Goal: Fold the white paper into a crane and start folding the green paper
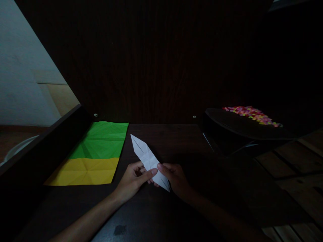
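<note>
A white folded sheet of paper (147, 153), long and pointed at both ends with crease lines across it, is held at a slant above the dark table. My left hand (135, 178) grips its left edge, thumb on top and fingers underneath. On the other side my right hand (176, 179) pinches the paper with its thumb on the upper face. Both thumbs lie close together near the lower half. Most of the fingers are hidden beneath the paper.
Creased green paper (103, 139) and yellow paper (84, 171) lie on the table (148, 218) at left, by a raised side board (42, 137). A dark panel (151, 67) rises behind. At right is a dark bag-like object (239, 126) with pink and yellow decoration (252, 114).
</note>
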Available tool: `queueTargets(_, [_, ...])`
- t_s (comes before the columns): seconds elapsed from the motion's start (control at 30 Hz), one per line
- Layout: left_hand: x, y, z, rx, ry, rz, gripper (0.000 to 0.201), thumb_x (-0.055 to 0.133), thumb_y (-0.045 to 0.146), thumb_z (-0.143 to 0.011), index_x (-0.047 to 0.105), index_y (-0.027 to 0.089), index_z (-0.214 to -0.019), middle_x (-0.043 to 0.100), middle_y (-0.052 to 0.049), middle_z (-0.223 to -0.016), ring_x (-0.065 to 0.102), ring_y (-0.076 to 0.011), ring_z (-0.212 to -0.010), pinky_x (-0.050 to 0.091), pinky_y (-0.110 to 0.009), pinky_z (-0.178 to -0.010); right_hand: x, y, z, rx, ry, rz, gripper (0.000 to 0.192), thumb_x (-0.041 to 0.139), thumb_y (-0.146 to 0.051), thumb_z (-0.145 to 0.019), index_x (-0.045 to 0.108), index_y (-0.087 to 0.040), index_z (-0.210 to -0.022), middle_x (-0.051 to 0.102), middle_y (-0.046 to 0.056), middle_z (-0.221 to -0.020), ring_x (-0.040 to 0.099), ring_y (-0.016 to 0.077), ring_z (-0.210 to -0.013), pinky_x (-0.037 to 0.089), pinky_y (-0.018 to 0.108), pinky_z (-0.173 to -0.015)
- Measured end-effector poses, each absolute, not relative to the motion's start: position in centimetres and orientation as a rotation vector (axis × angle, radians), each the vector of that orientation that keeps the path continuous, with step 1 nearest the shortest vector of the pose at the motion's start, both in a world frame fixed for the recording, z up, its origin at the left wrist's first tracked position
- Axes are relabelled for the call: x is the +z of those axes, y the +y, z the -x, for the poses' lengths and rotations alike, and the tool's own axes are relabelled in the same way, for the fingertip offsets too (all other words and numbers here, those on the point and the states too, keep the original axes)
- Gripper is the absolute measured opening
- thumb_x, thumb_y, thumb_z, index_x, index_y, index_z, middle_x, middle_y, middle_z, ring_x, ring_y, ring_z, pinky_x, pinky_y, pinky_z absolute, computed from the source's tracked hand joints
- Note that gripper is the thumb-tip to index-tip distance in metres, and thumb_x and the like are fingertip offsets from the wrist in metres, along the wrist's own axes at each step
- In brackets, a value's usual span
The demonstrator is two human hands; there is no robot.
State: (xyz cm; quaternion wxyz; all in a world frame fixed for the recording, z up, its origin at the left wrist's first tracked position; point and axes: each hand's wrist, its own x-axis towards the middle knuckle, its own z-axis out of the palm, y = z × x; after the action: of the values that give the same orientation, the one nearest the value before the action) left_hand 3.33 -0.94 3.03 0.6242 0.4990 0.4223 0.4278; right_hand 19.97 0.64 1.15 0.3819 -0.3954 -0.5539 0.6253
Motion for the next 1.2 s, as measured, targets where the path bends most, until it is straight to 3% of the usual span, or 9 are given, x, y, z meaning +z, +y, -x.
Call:
queueTargets(0.1, [2.7,-1.0,-3.2,0.968,0.973,-1.180,0.027,0.070,0.041,-0.081,0.067,0.015,-0.076,0.067,-0.003,-0.063,0.062,-0.0171,-0.060,0.045,-0.025,-0.060,1.4,0.5,-20.1,1.587,-1.494,0.986,0.051,0.049,-0.057,-0.088,0.067,-0.016,-0.063,0.063,0.002,-0.057,0.058,0.0154,-0.053,0.044,0.026,-0.055])
queueTargets(0.27, [2.5,-1.1,-3.0,0.951,1.061,-1.307,0.029,0.066,0.043,-0.083,0.067,0.014,-0.086,0.065,-0.004,-0.074,0.058,-0.0175,-0.068,0.044,-0.026,-0.064,1.3,0.6,-20.4,1.315,-1.632,1.071,0.045,0.055,-0.047,-0.086,0.056,-0.017,-0.053,0.049,-0.003,-0.048,0.045,0.0110,-0.047,0.032,0.023,-0.047])
queueTargets(0.4, [2.8,-1.2,-3.0,0.910,1.026,-1.301,0.028,0.067,0.042,-0.081,0.068,0.015,-0.087,0.063,-0.003,-0.074,0.056,-0.0175,-0.068,0.044,-0.026,-0.063,1.2,0.8,-20.3,1.263,-1.607,1.035,0.025,0.059,-0.037,-0.084,0.063,-0.018,-0.069,0.062,-0.001,-0.064,0.057,0.0143,-0.062,0.042,0.024,-0.059])
queueTargets(0.53, [2.9,-1.3,-3.1,0.936,1.034,-1.278,0.026,0.073,0.040,-0.075,0.072,0.016,-0.084,0.064,-0.003,-0.071,0.057,-0.0197,-0.070,0.044,-0.026,-0.063,1.2,0.8,-20.2,1.206,-1.581,1.035,0.015,0.062,-0.033,-0.082,0.062,-0.019,-0.076,0.063,0.000,-0.069,0.058,0.0150,-0.065,0.044,0.025,-0.061])
queueTargets(0.77, [3.0,-1.1,-3.1,1.092,1.171,-1.481,0.018,0.073,0.034,-0.077,0.074,0.017,-0.074,0.061,-0.001,-0.063,0.052,-0.0156,-0.059,0.041,-0.023,-0.056,2.0,0.9,-20.7,0.965,-1.691,0.970,0.017,0.063,-0.030,-0.084,0.062,-0.020,-0.070,0.055,-0.002,-0.067,0.052,0.0126,-0.062,0.041,0.024,-0.058])
queueTargets(0.87, [3.3,-1.1,-2.8,1.168,1.208,-1.578,0.014,0.072,0.030,-0.078,0.075,0.018,-0.071,0.062,-0.003,-0.066,0.053,-0.0147,-0.056,0.040,-0.023,-0.051,2.3,0.8,-20.9,0.804,-1.764,0.927,0.013,0.066,-0.029,-0.084,0.069,-0.021,-0.075,0.055,0.000,-0.068,0.052,0.0130,-0.061,0.041,0.025,-0.056])
queueTargets(1.0, [3.8,-1.2,-2.4,1.274,1.077,-1.672,0.015,0.072,0.022,-0.078,0.079,0.024,-0.091,0.070,-0.008,-0.085,0.065,-0.0204,-0.072,0.049,-0.027,-0.061,2.0,0.5,-21.1,0.695,-1.823,0.878,0.015,0.062,-0.025,-0.087,0.075,-0.024,-0.094,0.068,0.002,-0.071,0.061,0.0152,-0.060,0.049,0.027,-0.059])
queueTargets(1.2, [3.4,-1.2,-2.3,1.427,1.112,-1.769,0.024,0.070,0.015,-0.080,0.078,0.029,-0.097,0.071,-0.009,-0.096,0.067,-0.0228,-0.088,0.054,-0.031,-0.075,1.9,0.3,-21.2,0.760,-1.883,0.758,0.024,0.059,-0.016,-0.086,0.071,-0.023,-0.106,0.075,0.004,-0.088,0.069,0.0173,-0.076,0.054,0.028,-0.072])
